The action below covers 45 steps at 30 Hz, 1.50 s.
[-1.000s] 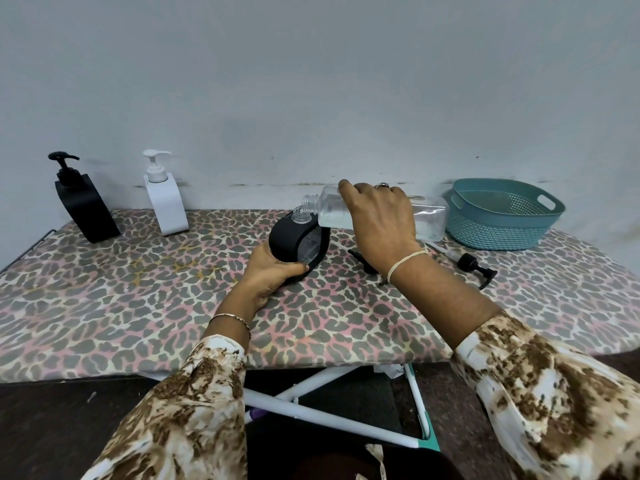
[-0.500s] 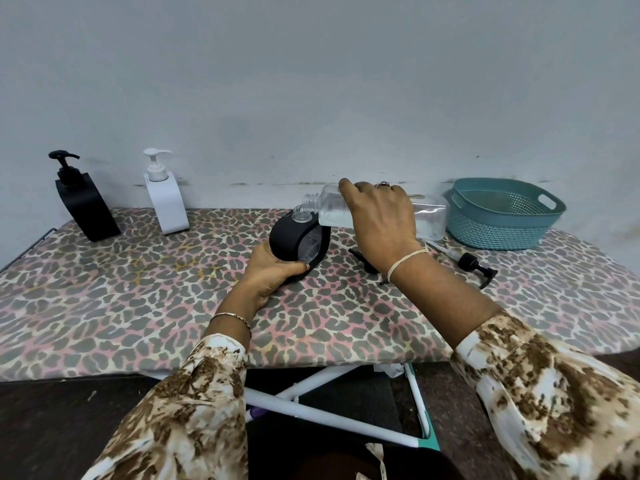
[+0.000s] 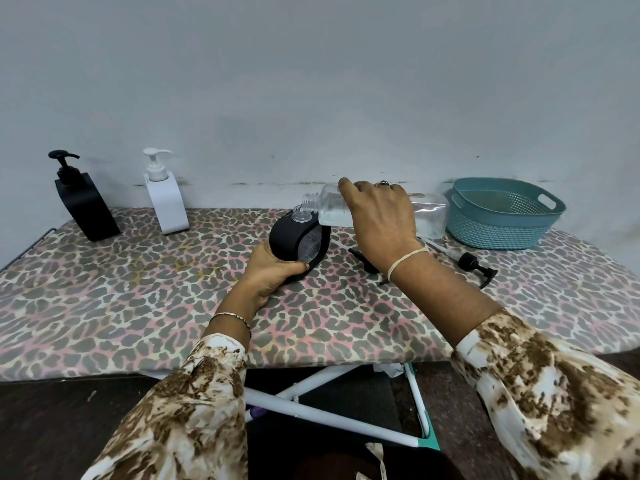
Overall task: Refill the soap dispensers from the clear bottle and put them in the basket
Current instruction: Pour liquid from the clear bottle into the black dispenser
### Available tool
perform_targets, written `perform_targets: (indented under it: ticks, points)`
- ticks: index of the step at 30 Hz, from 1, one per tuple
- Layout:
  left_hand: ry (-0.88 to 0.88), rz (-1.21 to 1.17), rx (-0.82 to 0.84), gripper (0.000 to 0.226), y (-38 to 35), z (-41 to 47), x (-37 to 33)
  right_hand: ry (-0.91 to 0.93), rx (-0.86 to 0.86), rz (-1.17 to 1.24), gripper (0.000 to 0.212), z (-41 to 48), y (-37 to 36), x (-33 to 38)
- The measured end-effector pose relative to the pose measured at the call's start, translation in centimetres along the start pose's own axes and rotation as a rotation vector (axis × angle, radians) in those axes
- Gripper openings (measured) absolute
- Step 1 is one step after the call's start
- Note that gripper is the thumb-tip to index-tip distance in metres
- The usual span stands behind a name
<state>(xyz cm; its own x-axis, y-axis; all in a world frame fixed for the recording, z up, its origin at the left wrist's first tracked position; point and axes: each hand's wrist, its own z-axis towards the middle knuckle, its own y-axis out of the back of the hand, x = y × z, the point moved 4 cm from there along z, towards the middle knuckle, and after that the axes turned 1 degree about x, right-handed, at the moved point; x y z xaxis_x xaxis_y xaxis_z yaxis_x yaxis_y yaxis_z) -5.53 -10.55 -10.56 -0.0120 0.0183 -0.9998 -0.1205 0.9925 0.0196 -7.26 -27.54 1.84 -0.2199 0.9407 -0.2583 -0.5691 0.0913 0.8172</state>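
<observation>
clear plastic bottle (image 3: 429, 216), gripped sideways by the right hand (image 3: 381, 220), mouth just over the round black dispenser (image 3: 287, 237) held by the left hand (image 3: 270, 275) on the spotty cloth table (image 3: 138, 289); holey teal basket (image 3: 502, 223) beside.

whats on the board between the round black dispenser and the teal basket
Head view: a loose black pump and a dark piece half hidden behind the right hand lie there; the clear bottle is held above.

Matt black dispenser (image 3: 287, 237), clear glossy plastic bottle (image 3: 429, 216), patterned cloth cover (image 3: 138, 292)
</observation>
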Motion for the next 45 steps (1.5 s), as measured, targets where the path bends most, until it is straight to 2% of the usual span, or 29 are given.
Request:
perform_targets:
  ticks: [21, 32, 39, 45]
  points:
    - [0.021, 0.012, 0.002, 0.054, -0.1, 0.0, -0.1, 0.007, 0.004, 0.014, 0.058, 0.0, -0.2, -0.3]
    - [0.040, 0.078, -0.041, 0.056, 0.0, -0.1, -0.4, -0.162, 0.136, 0.188, 0.054, -0.7, -3.3, -1.7]
    - [0.020, 0.105, -0.043, 0.056, -0.3, -0.6, -1.0, -0.352, 0.002, 0.531, 0.061, 0.1, -3.9, -5.1]
    - [0.012, 0.120, -0.073, 0.056, -0.4, -0.6, -0.8, -0.624, -0.065, 0.916, 0.065, -0.5, -5.2, -7.9]
